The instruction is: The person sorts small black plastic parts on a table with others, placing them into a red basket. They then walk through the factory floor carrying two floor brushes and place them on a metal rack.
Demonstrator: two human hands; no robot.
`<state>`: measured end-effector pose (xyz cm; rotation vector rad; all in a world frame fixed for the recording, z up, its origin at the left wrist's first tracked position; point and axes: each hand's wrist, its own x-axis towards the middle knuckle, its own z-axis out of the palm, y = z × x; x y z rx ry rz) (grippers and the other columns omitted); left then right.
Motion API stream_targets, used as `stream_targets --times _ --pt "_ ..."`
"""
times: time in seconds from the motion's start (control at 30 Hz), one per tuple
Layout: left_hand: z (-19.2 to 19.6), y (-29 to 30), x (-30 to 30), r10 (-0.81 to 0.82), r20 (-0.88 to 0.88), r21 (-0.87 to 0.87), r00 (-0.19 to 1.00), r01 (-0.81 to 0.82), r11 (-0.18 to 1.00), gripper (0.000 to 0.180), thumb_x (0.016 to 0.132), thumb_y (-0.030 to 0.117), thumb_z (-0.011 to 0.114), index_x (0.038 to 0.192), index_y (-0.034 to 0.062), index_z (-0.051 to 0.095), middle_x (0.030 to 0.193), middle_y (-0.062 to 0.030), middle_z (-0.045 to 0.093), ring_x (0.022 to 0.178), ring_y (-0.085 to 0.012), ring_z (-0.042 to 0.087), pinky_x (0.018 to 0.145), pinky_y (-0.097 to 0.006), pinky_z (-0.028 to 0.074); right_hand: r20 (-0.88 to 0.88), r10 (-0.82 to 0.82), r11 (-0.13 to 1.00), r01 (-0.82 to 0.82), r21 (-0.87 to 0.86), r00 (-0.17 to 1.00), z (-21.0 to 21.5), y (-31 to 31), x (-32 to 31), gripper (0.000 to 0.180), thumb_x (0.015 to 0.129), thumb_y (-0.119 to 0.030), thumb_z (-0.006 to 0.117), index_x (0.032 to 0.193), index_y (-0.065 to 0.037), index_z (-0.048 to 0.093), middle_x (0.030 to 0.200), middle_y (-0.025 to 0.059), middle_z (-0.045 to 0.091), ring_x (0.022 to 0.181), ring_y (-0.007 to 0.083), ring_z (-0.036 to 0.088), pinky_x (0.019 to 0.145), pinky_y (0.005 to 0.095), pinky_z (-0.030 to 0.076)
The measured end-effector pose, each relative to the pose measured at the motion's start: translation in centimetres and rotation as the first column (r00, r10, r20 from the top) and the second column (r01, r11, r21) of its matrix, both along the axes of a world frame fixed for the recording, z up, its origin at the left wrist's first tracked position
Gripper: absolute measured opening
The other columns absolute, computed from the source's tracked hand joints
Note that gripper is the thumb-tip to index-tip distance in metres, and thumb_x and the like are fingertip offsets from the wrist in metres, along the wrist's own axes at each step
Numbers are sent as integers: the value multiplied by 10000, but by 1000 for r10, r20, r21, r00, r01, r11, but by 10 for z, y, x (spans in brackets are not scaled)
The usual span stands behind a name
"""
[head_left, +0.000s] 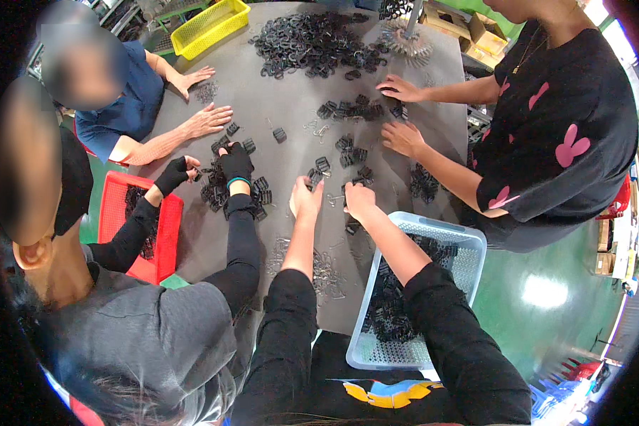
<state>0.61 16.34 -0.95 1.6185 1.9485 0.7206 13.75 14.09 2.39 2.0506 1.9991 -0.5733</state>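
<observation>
On the grey table [284, 92], the person's left hand [306, 199] and right hand [358, 201] rest side by side, just beyond the pale blue perforated basket [468, 245] holding black clips. Both hands' fingers curl together on small black clips [318, 170]; whether either hand grips a clip cannot be told. Far beyond the basket lies a big clip heap [312, 42].
</observation>
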Motion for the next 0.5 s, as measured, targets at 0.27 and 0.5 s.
stream_targets --times 0.27,0.5 --pt "-1 -9 -7 -238 -135 44 962 245 968 273 637 260 577 862 106 557 741 -115 525 741 -252 514 625 -340 410 -92 138 980 -149 -130 986 -11 1 7 344 540 -258 631 746 8 557 802 157 548 757 284 533 645 351 434" --pt "-4 -49 -16 -130 469 169 874 55 984 160 605 58 523 538 -6 393 550 -54 393 538 -139 403 501 -249 344 -901 -394 890 320 -325 181 10 23 9 96 640 -81 539 628 -18 467 560 69 504 535 115 484 424 236 374"
